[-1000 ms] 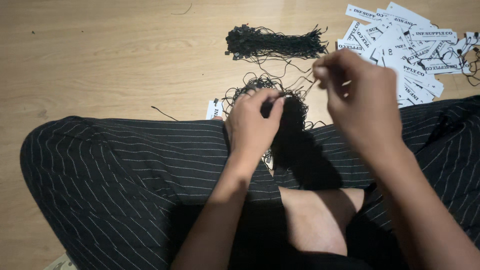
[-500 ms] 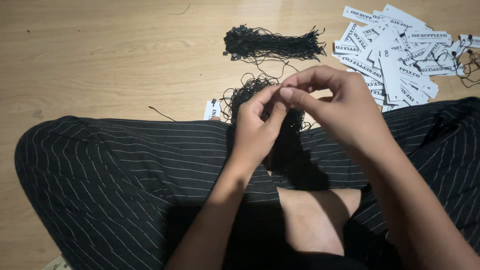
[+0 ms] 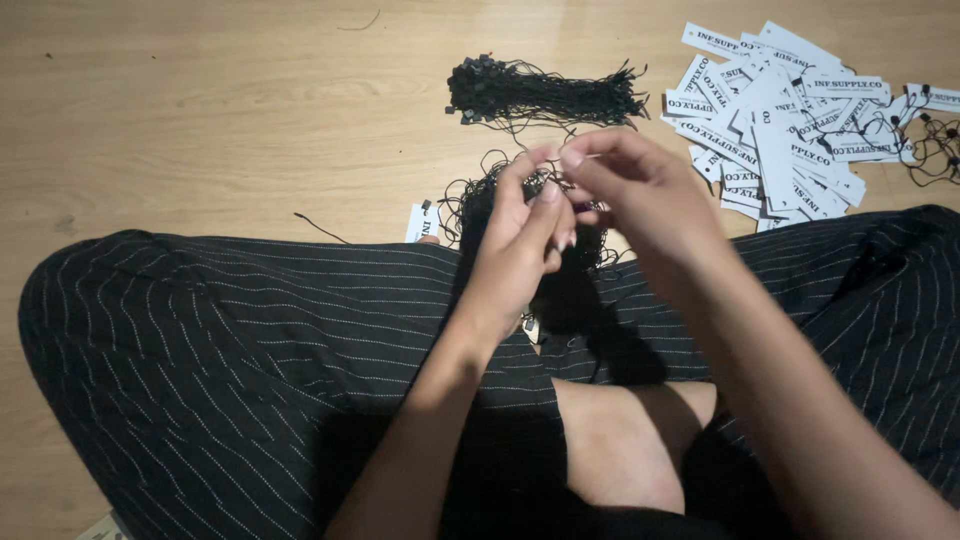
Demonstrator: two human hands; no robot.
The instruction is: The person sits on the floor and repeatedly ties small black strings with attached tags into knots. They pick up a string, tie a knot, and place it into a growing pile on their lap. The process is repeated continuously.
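My left hand (image 3: 525, 235) and my right hand (image 3: 640, 190) meet fingertip to fingertip above my crossed legs, pinching a thin black string between them. Under the hands lies a loose tangle of black strings (image 3: 480, 195), partly hidden by my fingers. A white paper tag (image 3: 421, 222) lies on the floor just left of that tangle, against my knee.
A tidy bundle of black strings with small black fasteners (image 3: 545, 92) lies on the wooden floor (image 3: 200, 120) ahead. A heap of white printed tags (image 3: 790, 125) is spread at the upper right. My legs in black pinstriped trousers (image 3: 250, 340) fill the lower view.
My right hand, raised to the right with a string a second ago, has come down and left to meet my left hand. The left hand has stayed over the tangle.
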